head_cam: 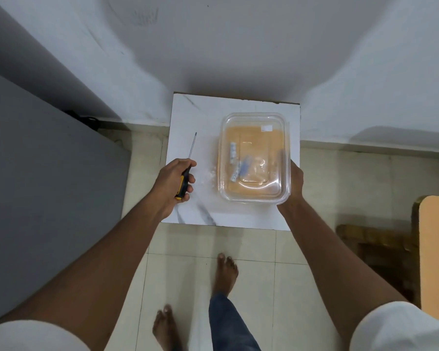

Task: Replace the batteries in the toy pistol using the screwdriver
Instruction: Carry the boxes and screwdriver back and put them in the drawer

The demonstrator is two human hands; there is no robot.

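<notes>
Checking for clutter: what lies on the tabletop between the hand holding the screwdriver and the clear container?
Only bare white marble tabletop lies between the left hand and the clear container, as the head view shows.

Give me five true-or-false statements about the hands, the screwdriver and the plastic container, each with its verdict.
1. The left hand grips the screwdriver by its black and yellow handle. True.
2. The screwdriver's tip points toward the person. False: it points away, toward the wall.
3. The right hand holds the clear plastic container at its right side. True.
4. The container stands on the floor. False: it is over the white marble-patterned table.
5. Batteries show inside the container. True.
</notes>
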